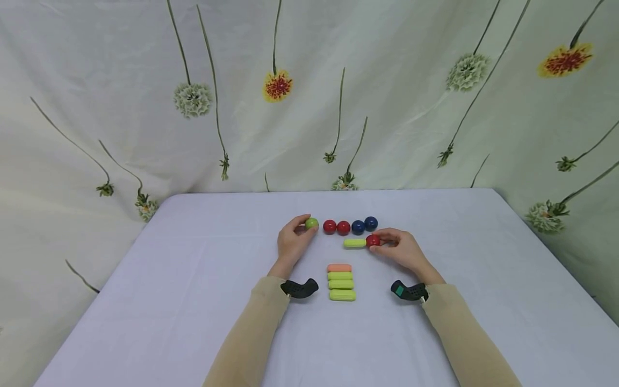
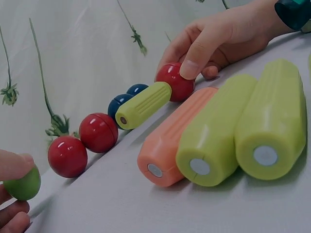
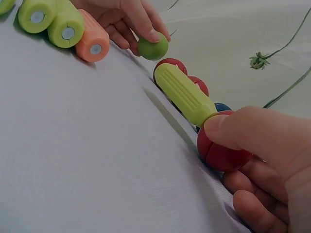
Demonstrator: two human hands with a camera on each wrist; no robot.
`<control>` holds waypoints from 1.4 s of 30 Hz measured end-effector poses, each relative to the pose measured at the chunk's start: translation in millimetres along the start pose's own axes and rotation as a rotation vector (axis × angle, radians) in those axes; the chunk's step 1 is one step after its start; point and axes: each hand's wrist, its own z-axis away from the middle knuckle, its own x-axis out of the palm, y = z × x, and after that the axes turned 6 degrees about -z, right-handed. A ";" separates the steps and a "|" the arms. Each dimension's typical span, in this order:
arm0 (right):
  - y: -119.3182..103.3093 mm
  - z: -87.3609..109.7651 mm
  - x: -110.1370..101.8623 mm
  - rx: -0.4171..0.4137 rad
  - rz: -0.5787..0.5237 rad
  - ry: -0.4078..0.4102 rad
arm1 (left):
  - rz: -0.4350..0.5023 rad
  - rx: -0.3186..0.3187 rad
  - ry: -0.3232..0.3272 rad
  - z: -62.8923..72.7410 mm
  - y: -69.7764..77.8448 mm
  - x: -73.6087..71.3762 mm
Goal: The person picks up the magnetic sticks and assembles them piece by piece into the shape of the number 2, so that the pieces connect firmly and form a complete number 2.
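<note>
Between thumb and fingers, my left hand (image 1: 292,242) pinches a green ball (image 1: 311,223) at the left end of a row of balls. My right hand (image 1: 402,248) grips a red ball (image 1: 373,241) whose left side joins the end of a yellow-green rod (image 1: 355,243). In the right wrist view that rod (image 3: 184,93) points away from the thumb, raised off the cloth. Just behind it stand two red balls (image 1: 330,227) and two dark blue balls (image 1: 358,227). The left wrist view shows a dark magnet-like disc in the rod's free end.
Nearer to me lies a stack of rods side by side: one orange rod (image 1: 339,267) and three yellow-green rods (image 1: 341,295). Pale discs show in their ends. A white cloth covers the table (image 1: 193,301), and a flowered curtain (image 1: 387,97) hangs behind it.
</note>
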 end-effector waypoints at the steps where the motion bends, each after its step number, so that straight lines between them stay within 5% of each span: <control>1: 0.1 -0.1 0.0 0.001 0.001 0.000 | 0.015 -0.003 0.000 0.5 0.4 -0.3; 14: 3.5 -0.8 0.5 -0.017 -0.014 -0.001 | 0.097 0.008 -0.084 6.9 4.9 -2.7; 29: 4.2 -1.4 1.1 -0.011 0.004 0.004 | 0.072 0.022 -0.249 9.7 5.4 -2.4; 42: 2.8 0.0 1.4 -0.006 -0.007 0.006 | 0.035 0.053 -0.317 12.5 8.4 -1.6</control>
